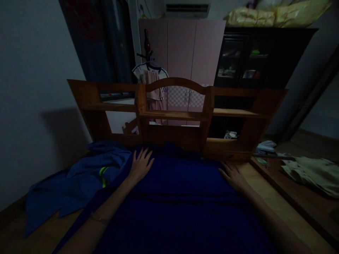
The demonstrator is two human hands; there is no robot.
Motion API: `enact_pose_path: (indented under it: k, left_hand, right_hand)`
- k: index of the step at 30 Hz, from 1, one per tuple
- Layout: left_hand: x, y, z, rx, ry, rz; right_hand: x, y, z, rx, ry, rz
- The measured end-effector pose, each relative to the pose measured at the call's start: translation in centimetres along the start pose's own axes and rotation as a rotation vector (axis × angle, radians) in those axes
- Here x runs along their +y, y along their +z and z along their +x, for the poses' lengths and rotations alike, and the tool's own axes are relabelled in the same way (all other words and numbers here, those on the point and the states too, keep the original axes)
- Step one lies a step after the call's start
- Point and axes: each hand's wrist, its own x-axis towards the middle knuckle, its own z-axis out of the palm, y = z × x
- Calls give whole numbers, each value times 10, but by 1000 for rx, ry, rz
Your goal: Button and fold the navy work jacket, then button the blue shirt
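Observation:
A dark blue cloth (174, 197) lies spread over a wooden surface, with a few creases running across it. My left hand (141, 165) rests on the cloth's far left part, palm down with fingers spread. At the far right edge of the cloth is my right hand (234, 176), its fingers stretched out and apart. Neither hand grips anything. Beside my left arm lies a crumpled blue garment (79, 180) with a yellow-green stripe.
A wooden headboard with shelves (174, 114) stands just beyond the cloth. Behind it are a pink wardrobe (182, 53), a dark cabinet (243, 60) and a coat rack with clothes (150, 76). Light-coloured cloth (315, 174) lies at the right. The room is dim.

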Motion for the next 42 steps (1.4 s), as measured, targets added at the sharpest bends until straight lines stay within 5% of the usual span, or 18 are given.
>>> enact_pose_path:
  k: [6,12,17,23,27,31,36,42]
  left_hand:
    - [52,-6,74,-78,-63,-207]
    - [84,7,129,-195,-120,-201]
    - [84,-20,99,-127,-80,-212]
    - [70,-31,19,256,-135,-356]
    - [67,-20,1,202,-162,-380]
    - [71,-21,2,156,-180,-340]
    - [69,-24,-1,120,-196,-360]
    - [66,-18,0,99,-218,-384]
  right_hand:
    - [-10,-15,2,180,-138,-43]
    - [-13,-24,0,171,-196,-23]
    - [-15,-26,-1,200,-203,-18]
    - [-27,-46,1,295,-145,47]
    - [-68,-93,28,319,-42,191]
    - [-136,-124,76,154,-120,221]
    - [-203,-105,112,43,-118,145]
    - [-207,-85,116,-65,-11,19]
